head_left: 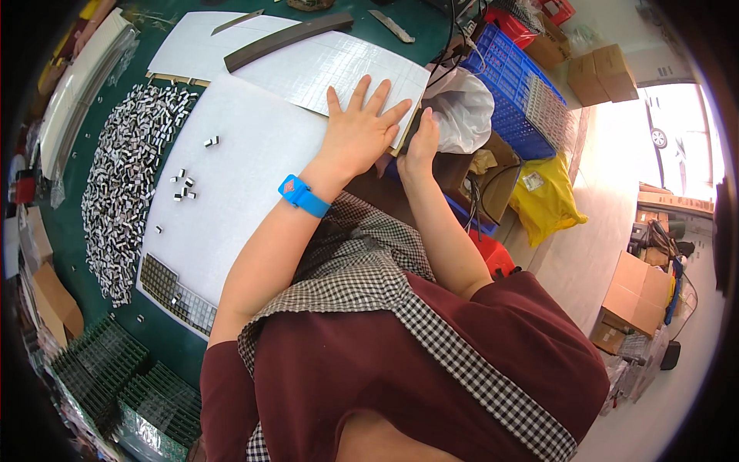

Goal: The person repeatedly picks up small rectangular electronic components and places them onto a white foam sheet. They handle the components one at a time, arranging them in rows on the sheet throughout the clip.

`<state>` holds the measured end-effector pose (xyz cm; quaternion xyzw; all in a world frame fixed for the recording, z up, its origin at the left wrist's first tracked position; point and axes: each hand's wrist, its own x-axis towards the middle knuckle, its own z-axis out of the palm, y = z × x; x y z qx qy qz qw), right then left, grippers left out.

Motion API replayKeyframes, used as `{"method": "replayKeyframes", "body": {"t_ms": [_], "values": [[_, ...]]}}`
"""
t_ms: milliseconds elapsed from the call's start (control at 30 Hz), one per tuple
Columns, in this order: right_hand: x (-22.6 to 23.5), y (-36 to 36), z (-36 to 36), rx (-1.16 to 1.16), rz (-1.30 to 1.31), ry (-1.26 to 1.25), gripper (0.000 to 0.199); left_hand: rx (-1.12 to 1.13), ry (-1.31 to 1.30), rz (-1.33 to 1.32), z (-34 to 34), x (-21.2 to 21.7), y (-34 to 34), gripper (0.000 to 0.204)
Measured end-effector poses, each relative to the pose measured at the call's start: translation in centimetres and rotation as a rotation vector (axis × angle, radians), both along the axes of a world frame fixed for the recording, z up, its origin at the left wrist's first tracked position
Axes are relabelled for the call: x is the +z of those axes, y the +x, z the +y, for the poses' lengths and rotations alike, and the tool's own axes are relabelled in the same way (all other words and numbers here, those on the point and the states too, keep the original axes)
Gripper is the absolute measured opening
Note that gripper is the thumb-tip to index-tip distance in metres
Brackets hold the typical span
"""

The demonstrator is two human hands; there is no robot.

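My left hand (358, 132) lies flat with fingers spread on a white sheet (350, 69) that has a faint printed grid. A blue band (304, 195) circles that wrist. At the sheet's right edge my right hand (419, 150) is closed around a small dark block (414, 132), its palm side partly hidden. The block touches or nearly touches the edge; which one I cannot tell. A long dark curved bar (289, 41) rests across the sheet. Nearer to me, a white board (239, 131) lies partly beneath the sheet, with several small black-and-white parts (185, 185) on it.
A big heap of small black-and-white parts (127, 177) covers the green table at left. Stacked green circuit boards (100, 362) stand at the lower left. Right of the table are a blue crate (508, 85), a white plastic bag (462, 115) and a yellow bag (548, 200).
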<state>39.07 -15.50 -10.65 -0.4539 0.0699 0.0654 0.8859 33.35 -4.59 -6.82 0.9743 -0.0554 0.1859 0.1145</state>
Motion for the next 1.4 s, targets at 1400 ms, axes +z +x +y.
{"method": "replayKeyframes", "body": {"t_ms": [1400], "values": [[8.0, -14.3, 15.3, 1.521, 0.442, -0.011, 0.031, 1.031, -0.606, -0.267, 14.5, 6.0, -33.2, 0.028]]}}
